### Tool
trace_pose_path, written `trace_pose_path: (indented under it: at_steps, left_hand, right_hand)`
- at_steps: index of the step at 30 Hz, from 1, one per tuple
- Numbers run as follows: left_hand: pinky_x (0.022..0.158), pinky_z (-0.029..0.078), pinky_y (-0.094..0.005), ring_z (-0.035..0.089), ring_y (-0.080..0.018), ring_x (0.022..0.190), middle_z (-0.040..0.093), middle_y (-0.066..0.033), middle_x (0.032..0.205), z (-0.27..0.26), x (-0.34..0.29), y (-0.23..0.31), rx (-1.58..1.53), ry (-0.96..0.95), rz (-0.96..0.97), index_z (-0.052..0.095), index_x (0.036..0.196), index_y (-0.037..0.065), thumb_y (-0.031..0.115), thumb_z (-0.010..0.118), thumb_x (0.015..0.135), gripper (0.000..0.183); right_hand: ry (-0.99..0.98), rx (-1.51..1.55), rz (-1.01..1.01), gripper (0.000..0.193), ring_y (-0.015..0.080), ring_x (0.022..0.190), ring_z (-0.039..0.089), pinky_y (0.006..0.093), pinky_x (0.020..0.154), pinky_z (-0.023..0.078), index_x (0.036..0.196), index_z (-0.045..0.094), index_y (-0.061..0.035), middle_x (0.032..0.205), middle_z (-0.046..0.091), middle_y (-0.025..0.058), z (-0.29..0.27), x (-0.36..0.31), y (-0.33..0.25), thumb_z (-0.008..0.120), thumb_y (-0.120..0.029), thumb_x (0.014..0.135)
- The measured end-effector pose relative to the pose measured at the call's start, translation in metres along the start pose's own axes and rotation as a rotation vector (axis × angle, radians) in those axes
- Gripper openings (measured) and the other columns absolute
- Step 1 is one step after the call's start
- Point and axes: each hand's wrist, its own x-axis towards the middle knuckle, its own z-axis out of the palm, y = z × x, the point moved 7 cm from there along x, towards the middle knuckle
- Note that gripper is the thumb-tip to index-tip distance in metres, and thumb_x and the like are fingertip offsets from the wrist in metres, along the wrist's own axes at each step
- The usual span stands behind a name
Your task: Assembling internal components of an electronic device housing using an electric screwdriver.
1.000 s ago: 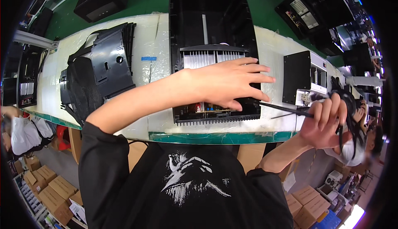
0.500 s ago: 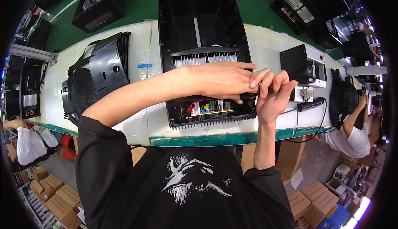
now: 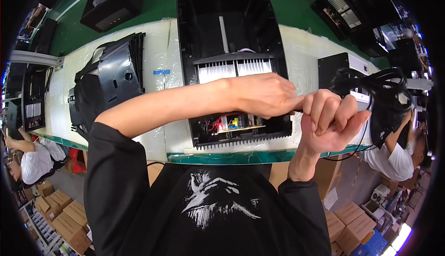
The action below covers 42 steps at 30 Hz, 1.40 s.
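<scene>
A large black equipment housing (image 3: 199, 28) lies lengthwise on the bench in front of me. Inside it are silvery finned heat sinks (image 3: 215, 73) and a circuit board (image 3: 241, 128) with red wires. My left hand (image 3: 266, 93) crosses above the housing, fingers curled closed; what it grips is hidden. Against it on the right, my right hand (image 3: 327, 119) is closed with its palm side showing. A looped bundle of black cable (image 3: 371, 84) reaches out past the right fingers, which appear to hold it. A thin dark piece shows between both hands.
Black plastic panels (image 3: 118, 73) are stacked on the bench to the left, near a blue tape strip (image 3: 161, 72). At the right stands a black-and-silver box (image 3: 336, 66). Co-workers sit at both sides, one with an arm (image 3: 401, 128) near the bench. Cartons (image 3: 352, 223) stand on the floor.
Both hands have shifted right, the right one farther. My left fingers, stretched out before, are now curled. The cable bundle now rises over the box at the right.
</scene>
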Motion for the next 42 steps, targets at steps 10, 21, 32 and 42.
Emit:
trace_pose_path:
  at_steps: [10,21,32,42]
  left_hand:
    - [0.065,0.049,-0.0342,0.058,-0.0263,0.072,0.056,-0.0101,0.07,0.0,-0.001,0.006,-0.079,0.0,-0.133,0.051,0.086,0.0,0.006,0.059,0.075,0.015]
    - [0.063,0.048,-0.033,0.057,-0.0228,0.073,0.062,-0.0069,0.073,-0.019,-0.009,0.025,-0.233,-0.092,-0.439,0.062,0.098,0.004,0.015,0.066,0.078,0.023]
    - [0.048,0.046,-0.0293,0.055,-0.0176,0.061,0.058,-0.0033,0.064,-0.013,-0.01,0.029,0.19,-0.117,-0.489,0.063,0.078,0.004,0.01,0.068,0.074,0.009]
    - [0.047,0.043,-0.0293,0.051,-0.0168,0.06,0.053,-0.0019,0.065,-0.003,-0.011,0.033,0.21,-0.124,-0.515,0.064,0.081,0.004,0.009,0.07,0.071,0.013]
  right_hand:
    - [0.108,-0.241,0.045,0.045,0.0159,0.052,0.04,0.0267,0.052,0.031,0.059,0.03,-0.0124,0.049,0.038,0.0029,-0.021,-0.005,-0.013,0.024,-0.036,0.097]
    - [0.603,-0.501,0.871,0.045,0.0119,0.054,0.047,0.0249,0.048,0.038,0.081,0.056,0.0042,0.078,0.051,0.0088,-0.109,-0.123,-0.013,0.045,-0.038,0.09]
    - [0.253,-1.306,0.523,0.013,0.0213,0.088,0.054,0.031,0.081,0.04,0.078,0.059,0.0016,0.099,0.057,0.0113,-0.056,-0.102,-0.007,0.064,-0.011,0.077]
    - [0.179,-0.706,0.867,0.028,0.0095,0.076,0.052,0.0238,0.069,0.036,0.057,0.045,-0.0025,0.09,0.065,0.0096,-0.078,-0.086,0.016,0.07,-0.006,0.069]
